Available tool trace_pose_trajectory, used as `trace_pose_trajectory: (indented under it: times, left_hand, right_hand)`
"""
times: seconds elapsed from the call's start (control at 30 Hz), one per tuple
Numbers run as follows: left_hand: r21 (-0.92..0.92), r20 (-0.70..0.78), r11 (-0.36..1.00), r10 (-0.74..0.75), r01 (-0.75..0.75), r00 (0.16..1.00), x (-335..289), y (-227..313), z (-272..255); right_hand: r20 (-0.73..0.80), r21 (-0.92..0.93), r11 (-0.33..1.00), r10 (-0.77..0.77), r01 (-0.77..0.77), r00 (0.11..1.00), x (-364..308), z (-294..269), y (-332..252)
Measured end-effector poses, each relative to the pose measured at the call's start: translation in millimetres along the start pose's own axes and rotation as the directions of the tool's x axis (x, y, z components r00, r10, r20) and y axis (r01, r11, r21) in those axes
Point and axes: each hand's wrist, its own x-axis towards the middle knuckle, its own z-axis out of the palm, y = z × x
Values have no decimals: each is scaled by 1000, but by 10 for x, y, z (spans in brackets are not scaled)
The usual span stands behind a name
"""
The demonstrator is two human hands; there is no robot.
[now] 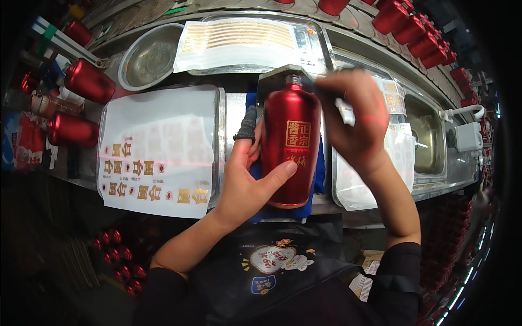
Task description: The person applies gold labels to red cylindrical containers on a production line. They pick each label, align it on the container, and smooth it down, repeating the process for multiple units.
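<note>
In the head view, the left hand had its fingers wrapped round a glossy red, round-shouldered bottle above a blue cloth, thumb across its front. The blurred right hand curled beside its neck, grip impossible to tell. Gold square-framed characters marked the bottle.

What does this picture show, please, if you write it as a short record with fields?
left hand: holds the red bottle, thumb on its front
right hand: blurred, near the bottle's neck; grip unclear
bottle marking: gold square print
bottle neck: points away from the person
left side: white sheet with gold markings
far left: metal bowl
right side: sink
</note>
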Motion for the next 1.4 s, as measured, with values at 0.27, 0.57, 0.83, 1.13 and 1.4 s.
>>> trace_pose_trajectory:
  times: [0.27, 0.57, 0.83, 1.13, 1.4]
  left_hand:
    - [-306, 36, 946, -97, 103, 995, -14, 144, -10]
    - [-174, -11, 979, -107, 103, 994, 36, 214, 44]
    - [-167, -85, 983, -92, 77, 992, 27, 80, -21]
    - [270, -22, 942, 212, -199, 977, -131, 196, -206]
    - [824, 273, 391, 362, -411, 891, -281, -86, 86]
  right_hand:
    - [256, 284, 944, 96, -169, 962, -84, -71, -268]
    - [240, 221, 974, -98, 44, 966, -417, -247, -390]
    - [-99, 62, 965, 258, -253, 961, -279, -60, -57]
    - [130, 227, 972, -88, 57, 988, -269, -122, -354]
    - [463, 678, -76, 817, -731, 344, -665, -399, -144]
